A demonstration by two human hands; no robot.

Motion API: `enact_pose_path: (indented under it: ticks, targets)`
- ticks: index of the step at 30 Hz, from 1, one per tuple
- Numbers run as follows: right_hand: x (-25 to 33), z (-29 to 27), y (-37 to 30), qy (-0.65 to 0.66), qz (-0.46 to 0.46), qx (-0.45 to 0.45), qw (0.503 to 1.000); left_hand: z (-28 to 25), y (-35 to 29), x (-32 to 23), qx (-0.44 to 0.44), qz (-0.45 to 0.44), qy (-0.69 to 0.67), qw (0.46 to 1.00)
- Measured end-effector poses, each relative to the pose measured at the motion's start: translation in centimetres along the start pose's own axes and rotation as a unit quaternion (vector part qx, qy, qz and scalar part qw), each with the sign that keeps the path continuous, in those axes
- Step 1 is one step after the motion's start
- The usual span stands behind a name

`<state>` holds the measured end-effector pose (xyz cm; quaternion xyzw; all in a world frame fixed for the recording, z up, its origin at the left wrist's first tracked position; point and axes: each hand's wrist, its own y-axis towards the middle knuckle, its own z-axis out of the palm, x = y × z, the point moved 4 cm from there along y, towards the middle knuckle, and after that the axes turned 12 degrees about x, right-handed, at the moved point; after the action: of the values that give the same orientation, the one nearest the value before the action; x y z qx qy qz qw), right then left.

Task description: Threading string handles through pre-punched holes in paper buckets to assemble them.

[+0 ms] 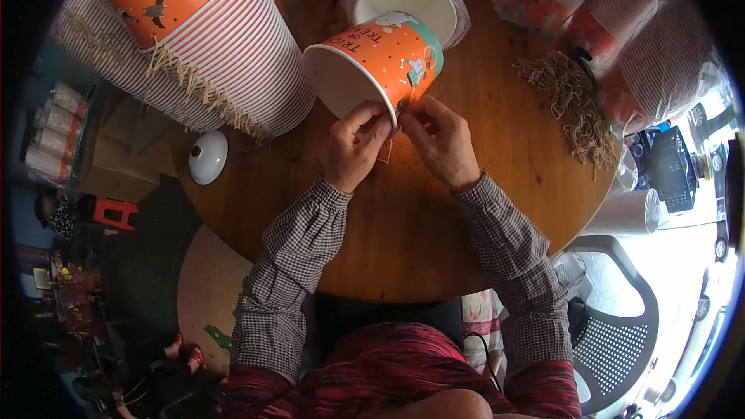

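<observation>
An orange paper bucket [388, 54] with a green band and cartoon prints lies on its side on the round wooden table, its white mouth turned toward the lower left. My left hand [358, 145] is closed at the near rim, thumb and forefinger pinching there. Just to the right, my right hand [444, 140] pinches against the outer wall by the same rim; its fingertips hide what they hold. A thin loop of twine [385, 154] hangs below the rim between both hands. Behind this bucket, another white-lined bucket [411, 1] lies in clear plastic.
Tall stacks of nested buckets [233, 46] with twine tufts fill the left side. A white lid with a dark knob [208, 157] lies near them. Loose twine [570, 105] is heaped at right, before plastic-wrapped bucket stacks [660, 70]. A grey chair [613, 326] stands at lower right.
</observation>
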<state>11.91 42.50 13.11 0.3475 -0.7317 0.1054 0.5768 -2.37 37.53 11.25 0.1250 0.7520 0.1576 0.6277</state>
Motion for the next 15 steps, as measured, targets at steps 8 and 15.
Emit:
enact_pose_path:
  ticks: [8,15]
  targets:
    - [0.0,0.3,0.0,0.001,0.01,0.008,1.0,0.2,-0.3,-0.5,-0.036,-0.006,-0.074,0.997]
    - [-0.9,0.6,-0.1,0.026,0.035,0.007,0.999,0.5,-0.2,-0.8,-0.06,-0.045,-0.055,0.996]
